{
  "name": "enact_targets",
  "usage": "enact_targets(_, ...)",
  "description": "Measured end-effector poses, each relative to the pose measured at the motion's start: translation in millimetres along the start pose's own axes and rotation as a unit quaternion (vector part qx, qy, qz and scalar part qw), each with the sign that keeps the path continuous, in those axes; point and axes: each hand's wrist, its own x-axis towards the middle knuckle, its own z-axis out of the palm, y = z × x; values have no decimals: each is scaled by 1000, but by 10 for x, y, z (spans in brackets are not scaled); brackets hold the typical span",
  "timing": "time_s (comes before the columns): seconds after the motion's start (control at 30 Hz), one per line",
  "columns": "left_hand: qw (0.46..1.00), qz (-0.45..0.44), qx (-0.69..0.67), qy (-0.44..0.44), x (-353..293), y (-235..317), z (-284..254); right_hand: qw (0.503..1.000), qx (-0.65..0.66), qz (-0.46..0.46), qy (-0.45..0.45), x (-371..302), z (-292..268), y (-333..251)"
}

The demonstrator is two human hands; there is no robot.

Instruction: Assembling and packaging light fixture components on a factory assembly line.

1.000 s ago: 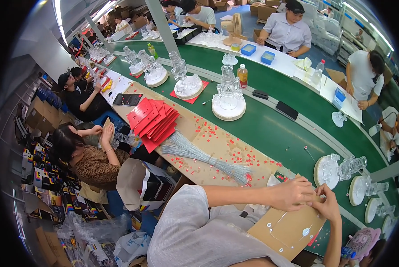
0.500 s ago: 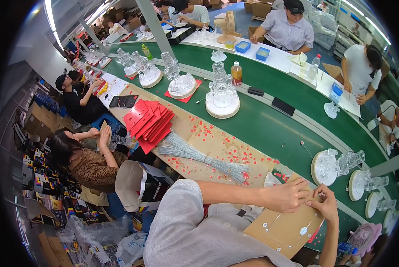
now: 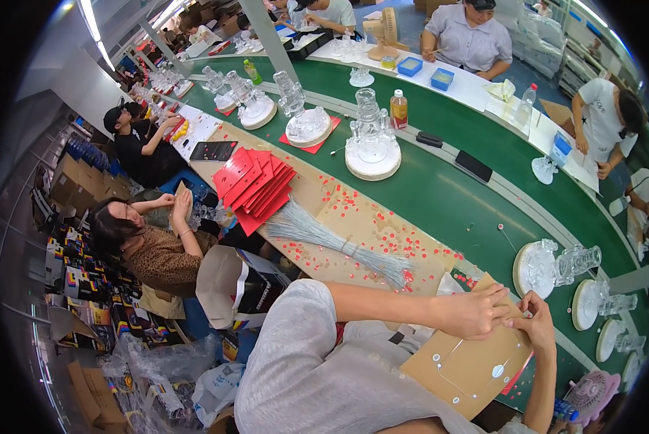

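A brown cardboard sheet (image 3: pixel 451 365) lies tilted across my lap, with thin wire, small white discs and a larger white oval on its face. My left hand (image 3: pixel 481 312) reaches over from the left, its fingers bent and closed on the sheet's upper part. Close beside it, my right hand (image 3: pixel 534 323) pinches at the sheet's upper right edge with thumb and finger. The fingertips almost meet, and any small piece between them is hidden. Part of a red card (image 3: pixel 514 381) shows beneath the sheet's right edge.
On the bench (image 3: pixel 324 271) lie stacked red cards (image 3: pixel 252 186), a silver wire bundle (image 3: pixel 339 242) and scattered red dots. Clear ornaments on round white bases (image 3: pixel 373 155) stand along the green conveyor (image 3: pixel 440 210). A bottle (image 3: pixel 399 108) and phone (image 3: pixel 474 166) are farther off. Co-workers sit around.
The whole view has shifted slightly, moving the scene a little right. Both hands stay together at the cardboard sheet's upper part, with only small finger movement.
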Motion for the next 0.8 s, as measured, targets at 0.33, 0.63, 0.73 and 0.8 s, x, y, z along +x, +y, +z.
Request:
enact_targets(0.33,992,39,123,-11,-3,89,-35,996,-24,-30,78,-113,117,64)
enact_targets(0.63,999,17,33,-14,22,129,116,999,32,-32,24,15,-52,367)
enact_targets(0.73,997,30,71,19,23,143,219,997,-12,-71,17,64,-118,498)
enact_targets(0.8,998,13,51,-19,8,153,154,997,-39,-63,6,-18,-109,364)
